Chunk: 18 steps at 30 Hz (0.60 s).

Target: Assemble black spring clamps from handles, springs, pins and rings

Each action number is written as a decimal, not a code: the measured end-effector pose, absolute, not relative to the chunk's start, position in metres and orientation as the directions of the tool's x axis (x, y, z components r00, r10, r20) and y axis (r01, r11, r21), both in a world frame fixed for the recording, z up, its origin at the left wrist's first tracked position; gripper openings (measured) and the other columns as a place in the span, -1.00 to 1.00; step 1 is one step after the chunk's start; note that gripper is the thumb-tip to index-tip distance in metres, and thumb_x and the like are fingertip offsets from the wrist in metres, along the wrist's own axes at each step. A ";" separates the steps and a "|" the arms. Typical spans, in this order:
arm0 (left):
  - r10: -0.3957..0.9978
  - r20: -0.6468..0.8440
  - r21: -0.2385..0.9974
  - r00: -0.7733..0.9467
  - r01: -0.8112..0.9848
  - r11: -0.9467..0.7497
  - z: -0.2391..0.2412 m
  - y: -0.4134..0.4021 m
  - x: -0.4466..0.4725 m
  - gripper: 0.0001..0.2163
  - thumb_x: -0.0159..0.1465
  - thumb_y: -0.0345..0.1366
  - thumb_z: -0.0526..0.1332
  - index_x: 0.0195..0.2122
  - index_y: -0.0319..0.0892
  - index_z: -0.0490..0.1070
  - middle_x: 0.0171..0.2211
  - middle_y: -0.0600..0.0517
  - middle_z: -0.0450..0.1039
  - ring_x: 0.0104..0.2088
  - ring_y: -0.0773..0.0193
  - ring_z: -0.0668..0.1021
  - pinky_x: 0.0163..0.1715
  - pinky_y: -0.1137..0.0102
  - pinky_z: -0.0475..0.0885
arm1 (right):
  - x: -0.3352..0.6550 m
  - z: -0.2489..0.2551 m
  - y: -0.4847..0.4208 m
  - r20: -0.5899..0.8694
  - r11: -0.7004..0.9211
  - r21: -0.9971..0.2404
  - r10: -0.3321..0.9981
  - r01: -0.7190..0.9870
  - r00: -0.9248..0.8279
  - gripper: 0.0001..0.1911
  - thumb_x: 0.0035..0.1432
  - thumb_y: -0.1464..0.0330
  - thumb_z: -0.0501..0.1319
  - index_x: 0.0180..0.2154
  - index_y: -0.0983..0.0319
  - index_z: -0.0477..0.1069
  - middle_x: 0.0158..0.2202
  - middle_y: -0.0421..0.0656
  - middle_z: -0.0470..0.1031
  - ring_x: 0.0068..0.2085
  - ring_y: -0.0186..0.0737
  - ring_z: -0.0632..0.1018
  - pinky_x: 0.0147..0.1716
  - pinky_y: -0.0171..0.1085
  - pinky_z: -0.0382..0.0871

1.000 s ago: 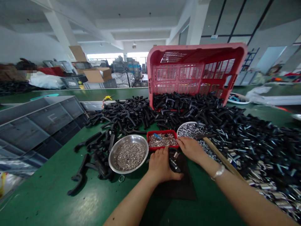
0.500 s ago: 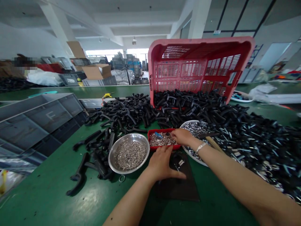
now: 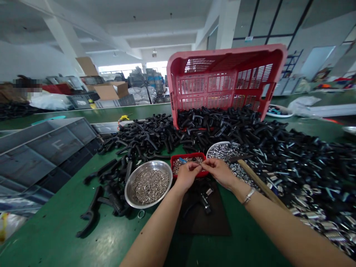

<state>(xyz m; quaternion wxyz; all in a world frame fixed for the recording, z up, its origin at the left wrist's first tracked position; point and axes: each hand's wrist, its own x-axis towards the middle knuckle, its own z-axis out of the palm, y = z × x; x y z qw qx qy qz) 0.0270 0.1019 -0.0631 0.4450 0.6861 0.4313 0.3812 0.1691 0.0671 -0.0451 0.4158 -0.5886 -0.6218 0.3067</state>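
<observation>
Here, left hand [image 3: 186, 175], right hand [image 3: 221, 173], both pinched closed, contents unclear, red tray [image 3: 188, 155] just beside the grip.

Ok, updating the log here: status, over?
Left hand, right hand close together at red tray, grip unclear. Black part on dark mat. Wooden-handled tool lies to the right.

Bare forearms reach forward from the lower edge of the view, the left forearm [image 3: 160, 228] slanting up to the right, the right forearm [image 3: 280, 224] up to the left; the left hand [image 3: 187, 175] and right hand [image 3: 221, 172] meet almost fingertip to fingertip, palms down, each with thumb and fingers drawn into a pinch; both wrists appear nearly straight.
</observation>
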 end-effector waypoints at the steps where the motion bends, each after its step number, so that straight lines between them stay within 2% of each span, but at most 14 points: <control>1: 0.940 0.142 0.946 0.310 0.236 -0.221 -0.064 0.100 0.025 -0.75 0.14 -0.20 0.12 -0.30 -0.28 0.43 -0.36 -0.03 0.51 -0.35 0.30 0.51 -0.32 0.43 0.37 | 0.169 -0.045 0.063 0.161 0.115 -0.877 0.985 0.466 0.060 -0.62 0.05 0.16 0.05 -0.26 0.31 0.40 -0.33 -0.12 0.52 -0.34 -0.27 0.50 -0.35 -0.29 0.34; 3: 0.949 0.140 0.947 0.284 0.242 -0.212 -0.062 0.094 0.016 -0.75 0.13 -0.19 0.12 -0.31 -0.28 0.43 -0.38 -0.02 0.50 -0.37 0.31 0.50 -0.34 0.44 0.36 | 0.171 -0.046 0.055 0.167 0.103 -0.878 0.981 0.467 0.098 -0.66 0.03 0.17 0.08 -0.29 0.28 0.43 -0.34 -0.13 0.53 -0.33 -0.24 0.50 -0.33 -0.27 0.34; 6: 0.898 0.079 0.863 0.434 0.421 -0.279 -0.054 0.081 -0.004 -0.77 0.10 -0.16 0.14 -0.37 -0.22 0.45 -0.44 0.03 0.49 -0.42 0.31 0.49 -0.41 0.47 0.33 | 0.180 -0.048 0.038 0.164 0.082 -0.859 0.979 0.505 0.119 -0.77 -0.05 0.24 0.17 -0.37 0.24 0.47 -0.38 -0.15 0.54 -0.33 -0.20 0.50 -0.29 -0.23 0.32; 8: 0.851 0.006 0.727 0.526 0.582 -0.365 -0.046 0.071 -0.013 -0.78 0.09 -0.15 0.14 -0.41 -0.17 0.47 -0.46 0.05 0.49 -0.44 0.29 0.48 -0.45 0.46 0.30 | 0.185 -0.051 0.027 0.150 0.064 -0.844 0.981 0.532 0.121 -0.80 -0.10 0.27 0.20 -0.40 0.22 0.47 -0.43 -0.17 0.53 -0.38 -0.21 0.50 -0.33 -0.23 0.33; 11: 0.842 -0.045 0.510 0.538 0.737 -0.444 -0.037 0.060 -0.016 -0.78 0.11 -0.16 0.09 -0.38 -0.10 0.48 -0.42 0.05 0.50 -0.40 0.25 0.49 -0.42 0.43 0.30 | 0.189 -0.057 0.013 0.128 0.040 -0.823 0.985 0.566 0.117 -0.76 -0.10 0.28 0.19 -0.32 0.22 0.43 -0.51 -0.21 0.50 -0.46 -0.24 0.49 -0.41 -0.26 0.33; 14: 0.843 -0.074 0.392 0.533 0.793 -0.467 -0.031 0.058 -0.010 -0.78 0.11 -0.19 0.07 -0.35 -0.06 0.49 -0.38 0.03 0.51 -0.34 0.19 0.50 -0.37 0.39 0.33 | 0.190 -0.062 0.005 0.134 0.052 -0.798 0.987 0.600 0.093 -0.79 -0.04 0.27 0.15 -0.33 0.22 0.41 -0.47 -0.20 0.51 -0.41 -0.24 0.50 -0.40 -0.27 0.32; 18: 0.827 -0.107 0.310 0.553 0.808 -0.500 -0.024 0.066 -0.002 -0.80 0.05 -0.20 0.11 -0.38 -0.05 0.50 -0.37 0.01 0.51 -0.34 0.14 0.51 -0.36 0.36 0.35 | 0.190 -0.064 -0.001 0.196 0.082 -0.741 0.976 0.666 0.098 -0.82 0.06 0.26 0.08 -0.37 0.20 0.38 -0.43 -0.18 0.49 -0.36 -0.23 0.48 -0.39 -0.28 0.31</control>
